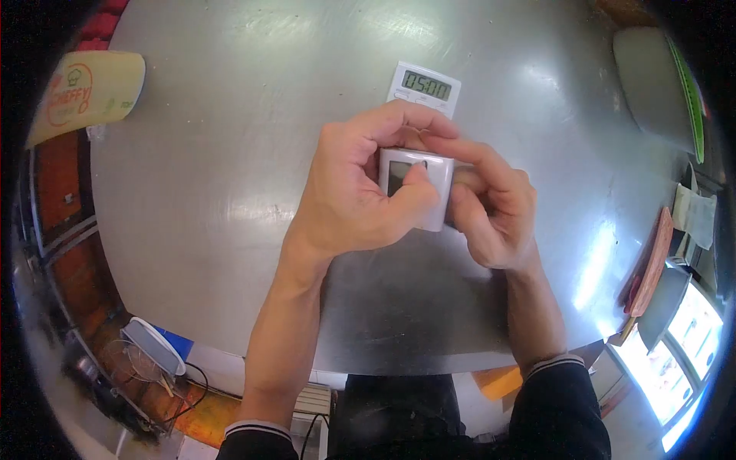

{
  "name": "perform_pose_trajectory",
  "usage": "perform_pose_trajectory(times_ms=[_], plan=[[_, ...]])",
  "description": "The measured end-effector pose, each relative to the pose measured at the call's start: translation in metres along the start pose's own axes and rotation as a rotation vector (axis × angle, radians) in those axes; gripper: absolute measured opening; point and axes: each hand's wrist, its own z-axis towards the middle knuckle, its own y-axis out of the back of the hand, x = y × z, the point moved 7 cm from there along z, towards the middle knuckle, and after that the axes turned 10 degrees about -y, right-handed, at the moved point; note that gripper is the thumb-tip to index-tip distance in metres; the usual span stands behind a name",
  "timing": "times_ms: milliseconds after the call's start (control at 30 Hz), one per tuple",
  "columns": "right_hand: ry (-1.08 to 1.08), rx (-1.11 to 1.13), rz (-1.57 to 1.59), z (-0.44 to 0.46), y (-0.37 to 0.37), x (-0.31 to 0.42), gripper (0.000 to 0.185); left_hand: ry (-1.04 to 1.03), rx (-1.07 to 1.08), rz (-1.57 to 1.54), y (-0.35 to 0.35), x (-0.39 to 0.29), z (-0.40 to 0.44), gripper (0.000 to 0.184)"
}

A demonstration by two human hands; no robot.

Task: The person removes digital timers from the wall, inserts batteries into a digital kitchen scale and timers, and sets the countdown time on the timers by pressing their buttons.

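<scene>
A small white device with a dark display [439, 184] is held up over the metal table. My left hand [353, 188] is wrapped round its left side, with the thumb lying across the front and partly over the display. On the device's right side, my right hand [494, 203] has its fingers curled against the edge, its index finger reaching to the top. Just beyond the hands, a white digital timer [425, 84] lies on the table and reads 05:00; its lower part is hidden by my left hand.
The grey metal table [199, 192] has a rounded edge. At its left edge is a yellowish printed package [92, 88]. A grey board with a green edge [652, 84] stands at the upper right, and a brown flat object [653, 261] lies at the right edge.
</scene>
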Motion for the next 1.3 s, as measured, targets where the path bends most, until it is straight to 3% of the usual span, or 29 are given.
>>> perform_pose_trajectory(times_ms=[100,233,300,600,667,1300], plan=[[-0.017,0.054,0.054,-0.001,0.0,0.006,0.06,-0.072,-0.005,0.013,0.001,-0.005,0.002,0.036],[-0.005,0.017,-0.068,0.002,-0.006,0.013,0.067,0.1,-0.097,-0.213,0.006,-0.003,0.001,0.037],[-0.121,-0.007,-0.009,0.002,-0.006,-0.003,0.073,0.172,-0.108,-0.313,0.006,0.001,-0.001,0.037],[-0.042,-0.026,-0.057,0.0,-0.008,0.002,0.067,0.073,-0.02,-0.256,0.008,-0.006,0.004,0.035],[-0.016,-0.034,-0.04,0.001,-0.008,0.002,0.067,0.159,-0.059,-0.352,0.006,-0.003,0.002,0.036],[-0.01,-0.021,-0.103,-0.002,-0.01,0.003,0.069,0.247,-0.057,-0.38,0.007,-0.004,-0.001,0.037]])
